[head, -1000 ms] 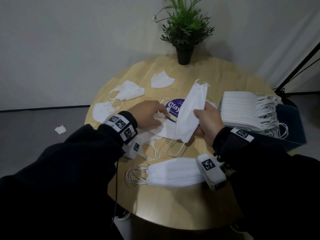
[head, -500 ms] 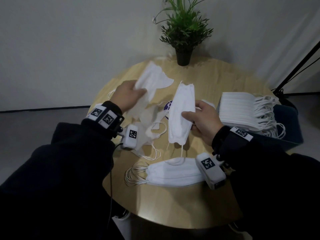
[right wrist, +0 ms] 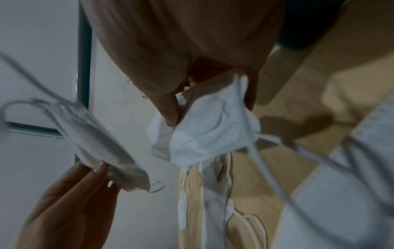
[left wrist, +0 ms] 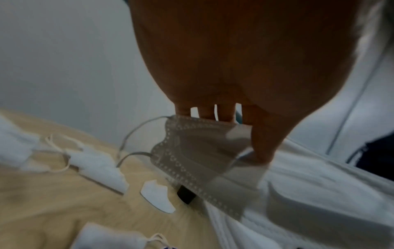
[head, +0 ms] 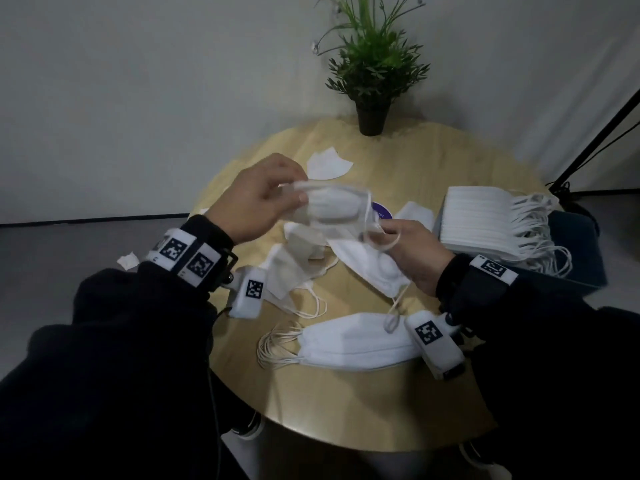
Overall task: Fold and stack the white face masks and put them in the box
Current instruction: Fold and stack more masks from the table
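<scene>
My left hand point(head: 292, 194) holds one white face mask point(head: 332, 207) up in the air above the middle of the round table point(head: 346, 410); in the left wrist view that mask point(left wrist: 196, 151) hangs from my fingertips. Just right of it and lower, my right hand point(head: 393, 232) pinches a second, folded mask point(head: 367, 263), which the right wrist view shows as a white mask point(right wrist: 213, 131) between thumb and fingers. An ear loop point(head: 384, 242) curls by the right fingers. A tall stack of folded masks point(head: 481, 226) sits in the dark blue box point(head: 581, 244) on the right.
A small pile of folded masks point(head: 356, 341) lies near the front edge, its loops to the left. Loose masks point(head: 291, 271) lie under my left wrist, and one more point(head: 327, 164) further back. A potted plant point(head: 372, 112) stands at the far edge. A white scrap point(head: 128, 260) is on the floor.
My left hand lifted a mask from the far left and carried it to the middle, beside my right hand. My right hand lowered its folded mask toward the table.
</scene>
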The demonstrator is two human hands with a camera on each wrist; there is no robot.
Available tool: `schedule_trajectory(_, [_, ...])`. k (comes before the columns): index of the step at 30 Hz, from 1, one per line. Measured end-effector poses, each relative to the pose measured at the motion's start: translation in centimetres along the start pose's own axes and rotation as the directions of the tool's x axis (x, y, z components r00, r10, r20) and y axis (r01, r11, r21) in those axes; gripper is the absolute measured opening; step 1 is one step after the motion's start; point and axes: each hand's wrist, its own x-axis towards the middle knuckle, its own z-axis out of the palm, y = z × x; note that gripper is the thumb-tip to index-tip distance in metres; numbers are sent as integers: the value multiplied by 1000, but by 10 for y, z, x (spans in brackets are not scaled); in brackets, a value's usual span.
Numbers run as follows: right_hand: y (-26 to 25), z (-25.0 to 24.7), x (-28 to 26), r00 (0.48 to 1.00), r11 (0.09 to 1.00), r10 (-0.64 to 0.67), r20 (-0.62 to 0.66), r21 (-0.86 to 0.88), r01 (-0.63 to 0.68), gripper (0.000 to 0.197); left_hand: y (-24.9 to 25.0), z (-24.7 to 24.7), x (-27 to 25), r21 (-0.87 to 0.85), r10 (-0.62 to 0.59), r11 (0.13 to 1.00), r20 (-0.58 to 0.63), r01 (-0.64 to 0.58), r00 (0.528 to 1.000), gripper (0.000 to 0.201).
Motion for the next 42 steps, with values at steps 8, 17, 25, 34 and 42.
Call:
schedule_trajectory(8, [-7, 2, -15, 989, 986, 21, 147, -168, 4, 15, 22, 38, -18, 371, 231, 845, 396, -385, 889, 23])
schedule_trajectory(17, [-2, -5, -16, 987, 971, 112, 114, -223, -85, 10, 5, 25, -14, 226, -53, 974, 341, -27, 939, 21])
schedule_trajectory(25, [-14, -10, -11, 986, 977, 81, -149, 205, -50, 28, -25, 1, -20, 285, -277, 940, 314, 188, 908, 20])
schedule_trajectory(34, [-7, -1, -16, 985, 992, -72, -159, -109, 55, 46, -15, 8, -35, 190, -208, 971, 352, 148, 913, 34])
schedule_trajectory(42, [-11, -5, -32, 981, 930, -117, -154, -363, 54, 24, 1, 20, -52, 237, -91, 971, 282, 22, 955, 35])
